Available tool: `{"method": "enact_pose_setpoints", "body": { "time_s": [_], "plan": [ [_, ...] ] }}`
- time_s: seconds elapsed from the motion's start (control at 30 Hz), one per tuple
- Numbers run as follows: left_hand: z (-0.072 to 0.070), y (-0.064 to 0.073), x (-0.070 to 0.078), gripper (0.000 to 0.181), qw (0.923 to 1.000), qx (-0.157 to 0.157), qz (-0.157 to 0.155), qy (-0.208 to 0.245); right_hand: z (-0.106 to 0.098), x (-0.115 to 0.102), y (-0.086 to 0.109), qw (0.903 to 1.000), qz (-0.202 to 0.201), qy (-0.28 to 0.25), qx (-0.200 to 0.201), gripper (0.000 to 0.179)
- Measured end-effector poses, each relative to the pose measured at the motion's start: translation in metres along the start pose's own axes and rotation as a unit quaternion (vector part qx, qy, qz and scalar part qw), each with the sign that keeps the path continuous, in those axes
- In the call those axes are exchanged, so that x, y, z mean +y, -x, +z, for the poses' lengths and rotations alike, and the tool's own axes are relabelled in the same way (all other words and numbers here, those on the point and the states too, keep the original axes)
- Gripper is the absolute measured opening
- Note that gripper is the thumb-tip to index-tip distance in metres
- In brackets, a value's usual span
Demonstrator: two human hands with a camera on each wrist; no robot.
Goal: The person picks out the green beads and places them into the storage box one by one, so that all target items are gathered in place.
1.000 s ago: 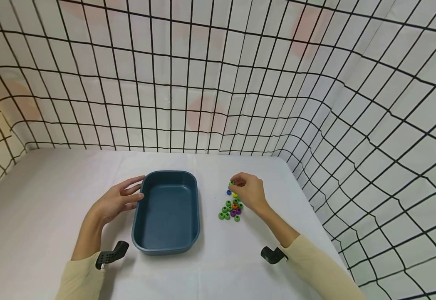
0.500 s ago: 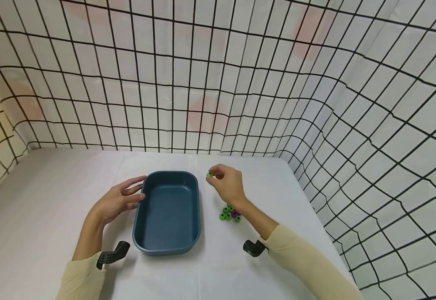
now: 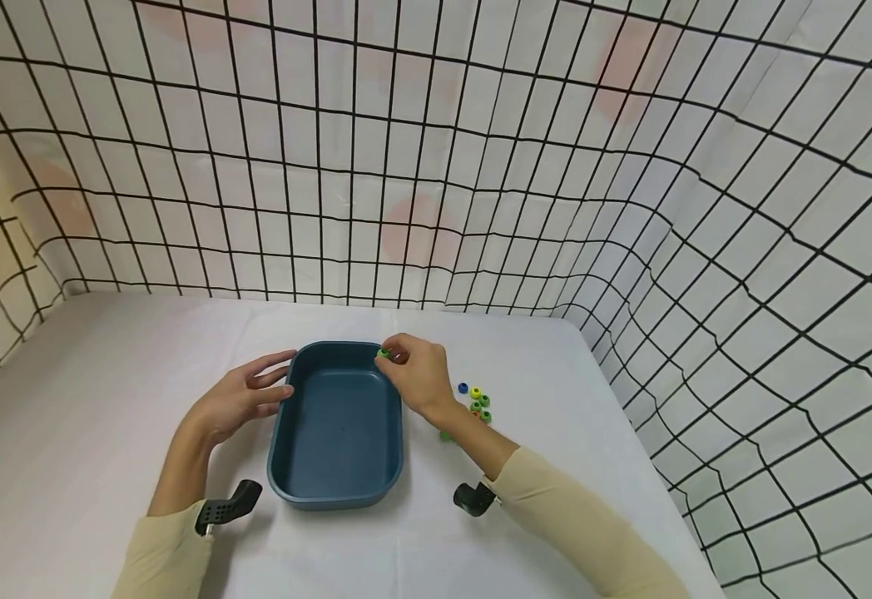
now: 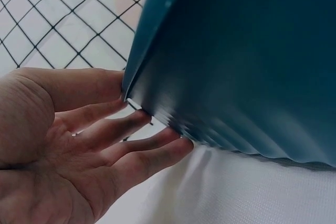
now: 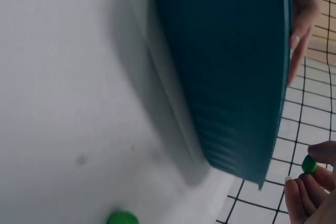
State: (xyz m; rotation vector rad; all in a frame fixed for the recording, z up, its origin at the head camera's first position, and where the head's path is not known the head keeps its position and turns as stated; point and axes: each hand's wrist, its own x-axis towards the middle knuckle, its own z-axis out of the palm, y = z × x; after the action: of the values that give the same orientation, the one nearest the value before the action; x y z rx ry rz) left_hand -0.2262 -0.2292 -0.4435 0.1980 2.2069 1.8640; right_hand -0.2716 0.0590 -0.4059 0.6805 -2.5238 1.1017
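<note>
A blue rectangular tray (image 3: 334,503) with rounded corners stands on the white table, its inside bare. My left hand (image 3: 237,399) lies along its left side, straight fingertips right at the wall, as the left wrist view also shows. My right hand (image 3: 423,378) pinches a green bead (image 5: 309,164) between thumb and fingertip, over the tray's far right corner. Behind my right forearm lies a loose group of beads: a blue bead (image 3: 463,388), a yellow bead (image 3: 476,393) and several green beads (image 3: 484,401). My forearm hides part of this group.
The white table (image 3: 144,349) stretches to both sides of the tray. A black wire grid (image 3: 346,166) with white cloth behind it closes off the back and right. Each sleeve carries a black wrist camera, the left camera (image 3: 230,506) near the tray's front left.
My right hand has carried the green bead leftward from the bead group to the tray's far right corner. My left hand has stayed at the tray's side.
</note>
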Motion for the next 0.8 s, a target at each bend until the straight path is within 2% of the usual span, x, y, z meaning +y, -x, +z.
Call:
{"method": "enact_pose_setpoints", "body": {
  "time_s": [0.37, 0.63, 0.8],
  "plan": [
    [0.002, -0.001, 0.000, 0.073, 1.0000, 0.005, -0.007, -0.001, 0.030, -0.004, 0.008, 0.9998, -0.010, 0.013, 0.010, 0.015],
    [0.003, -0.001, 0.001, 0.073, 1.0000, 0.008, -0.006, -0.001, 0.039, 0.002, 0.012, 0.9990, -0.015, 0.024, 0.035, 0.012],
    [0.002, 0.000, 0.001, 0.073, 1.0000, 0.007, -0.007, 0.001, 0.044, 0.001, 0.015, 0.9994, -0.002, 0.012, 0.033, 0.012]
  ]
}}
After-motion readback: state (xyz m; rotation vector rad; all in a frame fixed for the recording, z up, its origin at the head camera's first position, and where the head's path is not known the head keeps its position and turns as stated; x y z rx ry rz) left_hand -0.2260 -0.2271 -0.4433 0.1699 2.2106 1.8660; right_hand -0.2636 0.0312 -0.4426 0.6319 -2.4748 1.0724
